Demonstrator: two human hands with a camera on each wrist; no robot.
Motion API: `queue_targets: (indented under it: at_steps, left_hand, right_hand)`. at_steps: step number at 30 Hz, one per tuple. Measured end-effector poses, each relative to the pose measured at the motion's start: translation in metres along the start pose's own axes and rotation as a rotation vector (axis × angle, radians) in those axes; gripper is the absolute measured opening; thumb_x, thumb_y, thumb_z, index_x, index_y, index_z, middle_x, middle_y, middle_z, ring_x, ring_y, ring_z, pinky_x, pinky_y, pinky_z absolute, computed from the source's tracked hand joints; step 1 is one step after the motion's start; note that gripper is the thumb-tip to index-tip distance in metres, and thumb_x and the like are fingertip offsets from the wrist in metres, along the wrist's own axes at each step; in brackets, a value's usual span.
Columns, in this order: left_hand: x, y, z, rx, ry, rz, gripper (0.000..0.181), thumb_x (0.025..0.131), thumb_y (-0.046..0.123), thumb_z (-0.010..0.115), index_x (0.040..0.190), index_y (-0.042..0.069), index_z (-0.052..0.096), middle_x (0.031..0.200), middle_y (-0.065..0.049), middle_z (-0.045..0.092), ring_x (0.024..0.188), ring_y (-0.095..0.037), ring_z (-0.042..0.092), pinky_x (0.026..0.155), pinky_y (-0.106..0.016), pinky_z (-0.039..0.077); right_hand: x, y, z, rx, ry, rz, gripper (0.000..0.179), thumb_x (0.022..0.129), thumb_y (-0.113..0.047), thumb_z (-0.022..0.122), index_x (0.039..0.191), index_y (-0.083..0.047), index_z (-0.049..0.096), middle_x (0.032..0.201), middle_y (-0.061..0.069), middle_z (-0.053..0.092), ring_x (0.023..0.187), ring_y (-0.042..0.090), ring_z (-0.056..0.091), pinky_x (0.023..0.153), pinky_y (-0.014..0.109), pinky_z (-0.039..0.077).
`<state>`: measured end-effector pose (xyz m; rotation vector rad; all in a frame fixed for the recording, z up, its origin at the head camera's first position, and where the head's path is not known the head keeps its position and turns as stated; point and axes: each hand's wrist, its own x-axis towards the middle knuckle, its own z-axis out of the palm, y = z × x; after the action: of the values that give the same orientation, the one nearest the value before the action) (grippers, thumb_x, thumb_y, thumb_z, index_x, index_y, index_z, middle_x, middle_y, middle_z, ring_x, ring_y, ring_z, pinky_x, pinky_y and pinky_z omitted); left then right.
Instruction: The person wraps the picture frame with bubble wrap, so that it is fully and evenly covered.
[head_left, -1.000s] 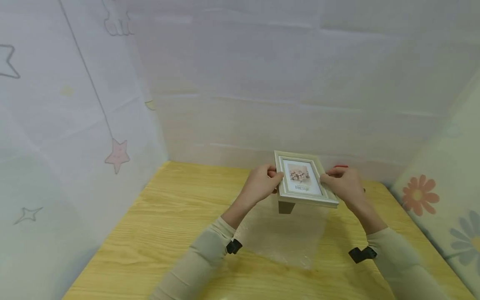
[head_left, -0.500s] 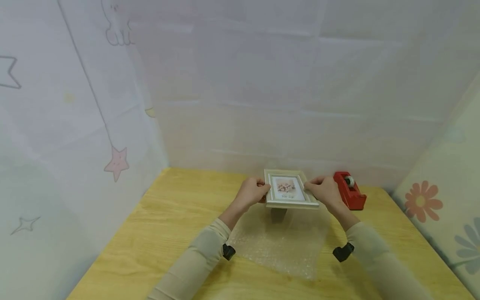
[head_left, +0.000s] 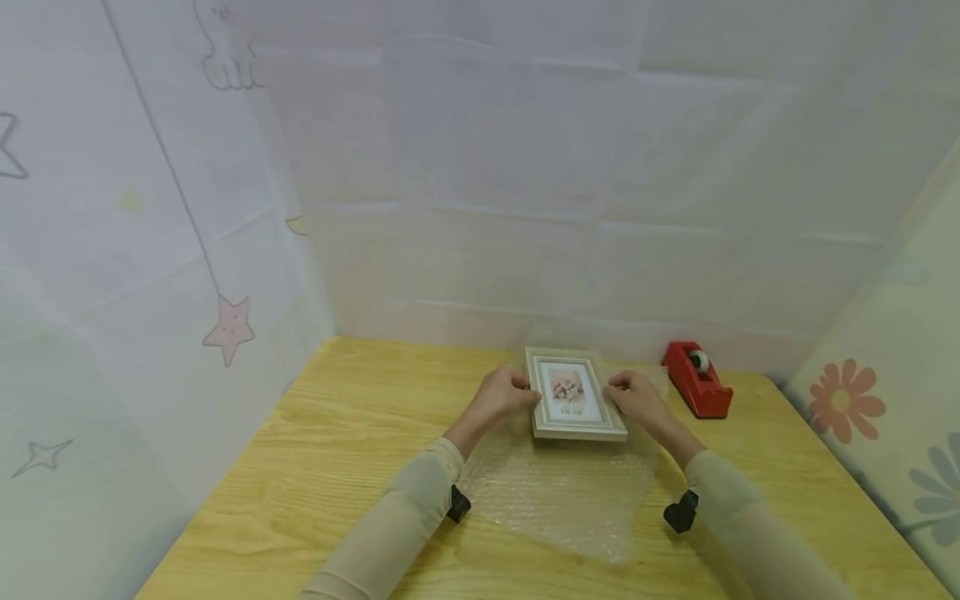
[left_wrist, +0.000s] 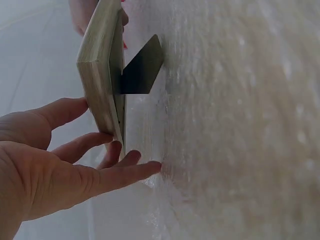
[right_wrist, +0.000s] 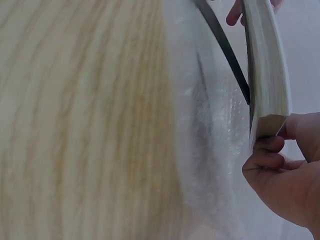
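Observation:
A cream picture frame (head_left: pixel 538 425) with a flower print lies face up, held just above a sheet of bubble wrap (head_left: pixel 551 500). My left hand (head_left: pixel 504 394) pinches its left edge between thumb and fingers; in the left wrist view the little finger reaches toward the wrap. On the opposite edge, my right hand (head_left: pixel 637 398) grips with the thumb on top and fingers curled below. Under the frame a dark stand leg (left_wrist: pixel 145 67) sticks out from the back, its tip at or close to the wrap.
A red tape dispenser (head_left: pixel 697 383) stands right of my right hand. The wooden table (head_left: pixel 300 483) meets printed cloth walls at the back and both sides. The bubble wrap extends toward me from under the frame.
Both hands have brought the picture frame down and slightly left toward the bubble wrap. The tape dispenser, mostly hidden behind the right hand before, now shows fully.

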<state>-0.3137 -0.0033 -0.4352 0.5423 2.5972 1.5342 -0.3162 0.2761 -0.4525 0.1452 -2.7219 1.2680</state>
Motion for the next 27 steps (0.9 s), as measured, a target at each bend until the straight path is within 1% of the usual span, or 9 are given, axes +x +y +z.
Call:
queue_targets:
  at_steps: [4,6,11,14,16,18,21,24,27]
  left_hand:
    - [0.005,-0.012,0.003,0.026,-0.001,-0.036,0.023,0.078,0.02,0.074,0.068,0.002,0.065,0.06,0.003,0.048,0.057,-0.011,0.04,0.049,-0.026,0.035]
    - [0.008,-0.017,0.004,0.033,-0.005,-0.064,0.023,0.076,0.017,0.076,0.064,0.001,0.064,0.055,0.004,0.045,0.05,-0.01,0.036,0.044,-0.025,0.033]
    - [0.013,-0.023,0.005,0.066,-0.023,-0.096,0.039,0.073,0.008,0.076,0.048,0.006,0.046,0.041,0.006,0.026,0.039,-0.009,0.018,0.037,-0.025,0.019]
    - [0.014,-0.022,0.004,0.08,-0.026,-0.09,0.035,0.072,0.005,0.076,0.05,0.004,0.048,0.041,0.006,0.03,0.038,-0.008,0.023,0.037,-0.024,0.021]
    - [0.014,-0.021,0.003,0.067,-0.029,-0.098,0.026,0.072,0.003,0.076,0.056,-0.002,0.056,0.046,0.0,0.042,0.042,-0.011,0.032,0.039,-0.025,0.027]
    - [0.014,-0.02,0.003,0.061,-0.036,-0.108,0.016,0.072,0.002,0.076,0.066,-0.006,0.063,0.056,-0.007,0.055,0.049,-0.015,0.043,0.043,-0.028,0.037]
    - [0.013,-0.02,0.003,0.06,-0.062,-0.108,0.011,0.071,0.003,0.076,0.072,-0.004,0.068,0.072,-0.014,0.064,0.062,-0.02,0.052,0.054,-0.033,0.045]
    - [0.014,-0.022,0.004,0.064,-0.103,-0.104,0.01,0.071,0.005,0.077,0.071,0.0,0.068,0.072,-0.009,0.064,0.067,-0.02,0.052,0.058,-0.033,0.046]
    - [0.014,-0.023,0.005,0.069,-0.143,-0.094,0.01,0.072,0.007,0.077,0.073,0.002,0.068,0.069,-0.003,0.062,0.066,-0.017,0.05,0.056,-0.029,0.042]
  right_hand:
    - [0.001,0.012,0.006,0.047,-0.07,-0.006,0.024,0.09,-0.016,0.06,0.105,0.003,0.058,0.098,0.014,0.059,0.086,0.023,0.052,0.072,0.034,0.044]
    - [0.001,0.017,0.009,0.059,-0.108,0.002,0.024,0.091,-0.016,0.059,0.106,0.003,0.057,0.096,0.013,0.058,0.083,0.023,0.052,0.069,0.034,0.044]
    - [-0.002,0.022,0.018,0.088,-0.174,0.011,0.024,0.093,-0.017,0.057,0.107,0.002,0.056,0.092,0.013,0.056,0.077,0.024,0.051,0.065,0.035,0.045]
    - [-0.001,0.024,0.02,0.107,-0.148,0.026,0.022,0.09,-0.018,0.06,0.102,0.001,0.056,0.088,0.013,0.055,0.075,0.024,0.052,0.063,0.035,0.045]
    - [-0.001,0.025,0.02,0.11,-0.126,0.046,0.021,0.088,-0.019,0.062,0.098,-0.001,0.056,0.083,0.012,0.055,0.07,0.024,0.052,0.061,0.035,0.045]
    - [-0.001,0.026,0.019,0.106,-0.119,0.06,0.021,0.086,-0.02,0.064,0.095,-0.002,0.056,0.078,0.012,0.055,0.067,0.024,0.052,0.059,0.034,0.044]
    - [-0.003,0.028,0.018,0.091,-0.13,0.085,0.021,0.084,-0.021,0.065,0.091,-0.003,0.056,0.071,0.012,0.055,0.062,0.023,0.053,0.056,0.033,0.044]
    - [-0.004,0.032,0.017,0.091,-0.149,0.105,0.02,0.083,-0.02,0.066,0.088,-0.003,0.057,0.068,0.011,0.056,0.059,0.021,0.053,0.053,0.032,0.044]
    - [-0.004,0.034,0.016,0.099,-0.154,0.116,0.02,0.081,-0.02,0.067,0.087,-0.003,0.059,0.07,0.01,0.056,0.057,0.019,0.053,0.05,0.031,0.045]
